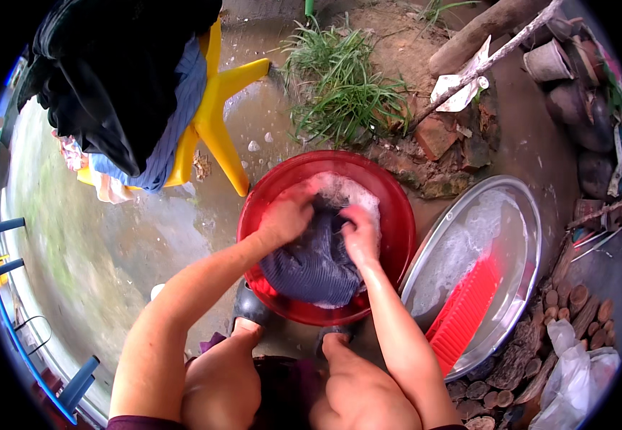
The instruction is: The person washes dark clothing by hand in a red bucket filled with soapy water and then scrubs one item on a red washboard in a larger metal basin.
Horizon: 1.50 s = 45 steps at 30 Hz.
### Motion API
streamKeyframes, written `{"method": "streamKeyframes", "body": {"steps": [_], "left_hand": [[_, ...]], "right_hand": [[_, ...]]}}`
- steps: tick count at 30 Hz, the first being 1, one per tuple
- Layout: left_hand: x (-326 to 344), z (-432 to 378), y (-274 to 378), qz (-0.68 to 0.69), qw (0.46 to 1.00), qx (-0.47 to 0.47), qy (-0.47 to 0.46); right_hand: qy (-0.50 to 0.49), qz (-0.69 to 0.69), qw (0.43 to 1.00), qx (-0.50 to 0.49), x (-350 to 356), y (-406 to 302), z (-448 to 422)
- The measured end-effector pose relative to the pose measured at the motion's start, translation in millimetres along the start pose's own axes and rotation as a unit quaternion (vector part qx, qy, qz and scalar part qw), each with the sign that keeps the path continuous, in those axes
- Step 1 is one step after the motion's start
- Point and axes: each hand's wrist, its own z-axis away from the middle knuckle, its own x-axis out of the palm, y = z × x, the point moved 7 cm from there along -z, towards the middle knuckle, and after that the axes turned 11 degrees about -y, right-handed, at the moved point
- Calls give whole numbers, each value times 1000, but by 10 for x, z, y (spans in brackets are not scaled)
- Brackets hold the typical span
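Observation:
A wet, dark blue ribbed garment (pixel 311 274) lies bunched in a red plastic basin (pixel 399 236), with white suds (pixel 351 188) along its far side. My left hand (pixel 289 215) is over the cloth's upper left part, fingers curled and blurred by motion. Opposite it, my right hand (pixel 360 234) is at the cloth's upper right part, thumb and fingers bent inward and also blurred. Both hands are inside the basin's rim. Whether either one grips the fabric is not clear from the blur.
Right of the basin, a large metal tub (pixel 531 269) holds soapy water and a red ridged washboard (pixel 467 312). Dark clothes (pixel 112 70) pile on a yellow plastic stool (pixel 217 102) at upper left. Grass (pixel 343 80), bricks (pixel 437 137) and cut logs (pixel 510 371) border the wet ground.

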Motion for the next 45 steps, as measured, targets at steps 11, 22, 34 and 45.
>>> {"method": "streamKeyframes", "body": {"steps": [11,22,34,45], "left_hand": [[36,225,1213,108,955,185,205],[-134,82,755,46,957,183,220],[92,225,70,-143,986,-89,21],[-14,165,1464,140,964,178,140]], "right_hand": [[13,-627,742,239,413,411,133],[-60,-735,652,176,460,-215,57],[-183,15,951,249,166,173,238],[-115,-735,663,85,308,662,5]]}}
